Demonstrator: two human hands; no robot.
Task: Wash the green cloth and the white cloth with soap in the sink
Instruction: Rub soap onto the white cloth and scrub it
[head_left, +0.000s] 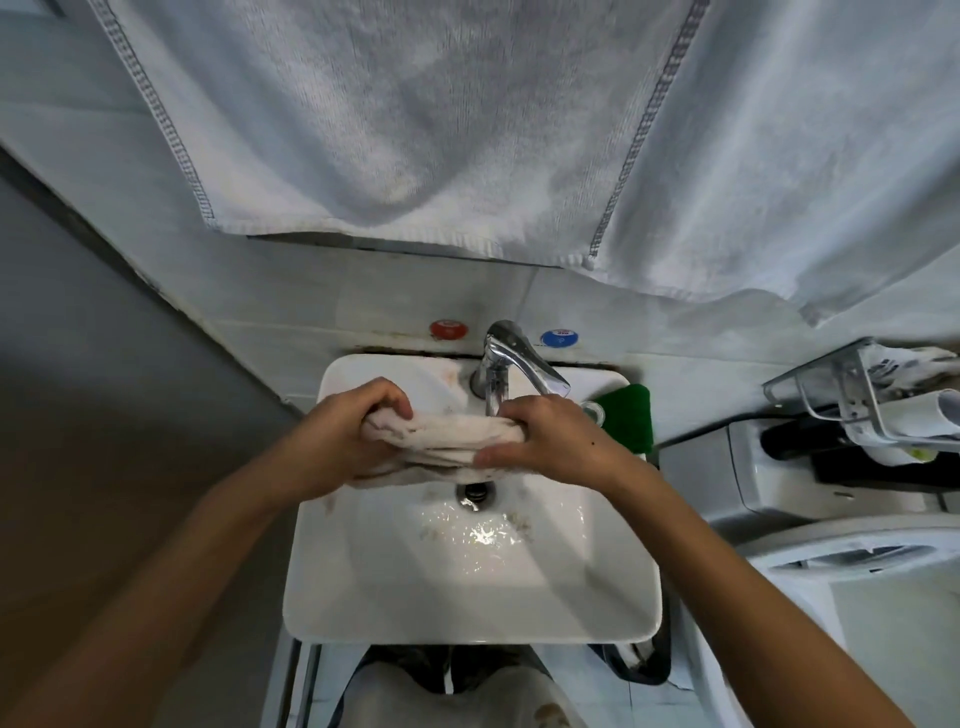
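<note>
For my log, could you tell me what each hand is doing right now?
Left hand: grips one end of the white cloth.
Right hand: grips the other end.

No legible text or labels anywhere.

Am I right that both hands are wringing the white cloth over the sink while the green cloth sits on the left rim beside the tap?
Not quite. The green cloth sits on the right rim of the sink, beside the tap, not the left. The head view shows it. The rest holds: the left hand and right hand both grip the white cloth over the sink.
</note>
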